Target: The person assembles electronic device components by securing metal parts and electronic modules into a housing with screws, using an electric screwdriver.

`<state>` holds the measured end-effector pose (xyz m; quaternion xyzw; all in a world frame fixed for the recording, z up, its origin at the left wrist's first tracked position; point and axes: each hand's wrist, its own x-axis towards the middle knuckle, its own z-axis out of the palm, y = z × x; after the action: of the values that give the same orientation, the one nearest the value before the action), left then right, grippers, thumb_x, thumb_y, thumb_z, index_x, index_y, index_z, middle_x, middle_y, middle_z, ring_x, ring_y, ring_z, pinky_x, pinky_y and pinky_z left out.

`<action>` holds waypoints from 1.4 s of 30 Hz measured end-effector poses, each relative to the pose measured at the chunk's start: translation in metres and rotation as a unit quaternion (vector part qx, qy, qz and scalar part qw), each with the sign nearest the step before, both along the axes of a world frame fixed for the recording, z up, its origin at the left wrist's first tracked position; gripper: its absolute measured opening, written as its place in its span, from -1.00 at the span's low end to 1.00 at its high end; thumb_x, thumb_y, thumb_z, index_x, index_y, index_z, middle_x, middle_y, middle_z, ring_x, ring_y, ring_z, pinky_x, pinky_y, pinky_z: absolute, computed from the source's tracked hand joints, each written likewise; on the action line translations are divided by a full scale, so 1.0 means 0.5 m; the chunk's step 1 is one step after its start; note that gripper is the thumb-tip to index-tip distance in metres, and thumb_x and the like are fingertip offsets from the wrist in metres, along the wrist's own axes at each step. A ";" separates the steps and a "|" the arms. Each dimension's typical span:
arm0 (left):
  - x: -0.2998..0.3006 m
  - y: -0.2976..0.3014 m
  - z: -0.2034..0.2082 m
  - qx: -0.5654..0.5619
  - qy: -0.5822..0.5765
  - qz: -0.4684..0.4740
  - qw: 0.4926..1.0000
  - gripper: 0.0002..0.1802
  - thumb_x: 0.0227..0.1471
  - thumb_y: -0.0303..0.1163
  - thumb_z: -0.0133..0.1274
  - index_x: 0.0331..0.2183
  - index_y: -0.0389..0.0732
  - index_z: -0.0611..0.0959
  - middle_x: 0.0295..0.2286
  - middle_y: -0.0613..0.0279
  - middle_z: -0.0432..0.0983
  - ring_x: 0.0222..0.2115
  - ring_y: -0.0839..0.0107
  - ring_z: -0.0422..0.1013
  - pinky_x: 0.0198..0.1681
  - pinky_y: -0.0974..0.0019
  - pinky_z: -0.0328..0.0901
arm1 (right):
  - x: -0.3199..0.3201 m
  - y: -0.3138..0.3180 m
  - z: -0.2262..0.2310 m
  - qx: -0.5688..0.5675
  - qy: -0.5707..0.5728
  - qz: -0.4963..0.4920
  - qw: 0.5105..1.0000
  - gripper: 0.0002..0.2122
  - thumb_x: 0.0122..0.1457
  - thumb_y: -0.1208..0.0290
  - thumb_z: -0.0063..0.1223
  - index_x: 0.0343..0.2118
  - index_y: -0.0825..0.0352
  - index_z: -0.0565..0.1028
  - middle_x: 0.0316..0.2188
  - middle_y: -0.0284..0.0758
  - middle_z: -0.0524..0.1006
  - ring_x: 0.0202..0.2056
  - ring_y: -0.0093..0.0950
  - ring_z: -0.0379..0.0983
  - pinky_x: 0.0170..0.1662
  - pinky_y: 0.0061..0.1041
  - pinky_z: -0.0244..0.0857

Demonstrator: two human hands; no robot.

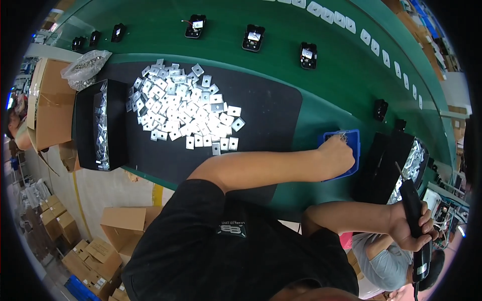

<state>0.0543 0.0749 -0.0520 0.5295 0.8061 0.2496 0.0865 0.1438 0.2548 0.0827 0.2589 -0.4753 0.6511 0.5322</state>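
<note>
Head view: screwdriver [411, 203] crosses right grip [404, 228]; left grip [335, 156] apparently inside blue bin [355, 138].

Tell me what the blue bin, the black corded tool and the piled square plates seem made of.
Blue bin: likely plastic, smooth, judging by its even colour and thin walls.
Black tool: probably plastic outside, low-gloss, from its moulded-looking casing.
Square plates: probably metal, shiny, given their bright silvery glare.

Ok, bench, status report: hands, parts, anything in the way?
Left hand in blue bin, grip hidden. Right hand holding black screwdriver. Metal plates heaped on dark mat; left forearm crosses its near side.
</note>
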 end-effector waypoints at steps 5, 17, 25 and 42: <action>0.002 0.009 -0.017 0.044 -0.012 0.012 0.999 -0.86 -0.23 -0.42 0.05 -0.52 -0.24 0.64 -0.47 0.05 0.51 -0.36 0.19 0.48 -0.31 0.18 0.34 | -0.022 -0.060 0.007 -0.088 -0.042 -0.080 0.992 -0.84 -0.04 0.37 0.08 -0.36 0.20 0.42 -0.62 -0.47 0.41 -0.57 -0.59 0.32 -0.31 -0.51 0.18; -0.047 -0.049 0.041 0.187 -0.297 -0.069 0.934 -0.76 -0.24 -0.57 0.05 -0.37 -0.31 0.54 -0.51 0.09 0.49 -0.45 0.21 0.49 -0.30 0.28 0.39 | -0.054 -0.114 0.007 -0.071 -0.038 -0.044 0.996 -0.76 0.00 0.39 0.07 -0.24 0.22 0.39 -0.60 -0.47 0.34 -0.56 -0.63 0.26 -0.33 -0.55 0.13; -0.085 -0.066 0.045 0.321 -0.576 -0.050 0.750 -0.84 -0.05 -0.60 0.13 -0.31 -0.35 0.60 -0.42 0.18 0.58 -0.39 0.53 0.50 -0.28 0.47 0.39 | -0.062 -0.146 0.016 -0.087 -0.049 0.077 0.992 -0.73 -0.01 0.35 0.10 -0.23 0.27 0.38 -0.61 -0.54 0.38 -0.56 -0.73 0.30 -0.27 -0.64 0.19; -0.061 -0.063 0.059 0.486 -0.627 -0.096 0.601 -0.76 -0.09 -0.76 0.07 -0.29 -0.34 0.58 -0.30 0.08 0.46 -0.39 0.45 0.47 -0.37 0.49 0.38 | -0.062 -0.180 0.021 -0.068 -0.034 0.110 0.991 -0.67 0.02 0.34 0.17 -0.14 0.19 0.38 -0.56 -0.56 0.42 -0.54 -0.69 0.36 -0.36 -0.63 0.24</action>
<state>0.0236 0.0435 -0.0224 0.2809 0.2580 0.8658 0.3238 0.1129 0.1646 0.0930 0.2503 -0.4162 0.7448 0.4575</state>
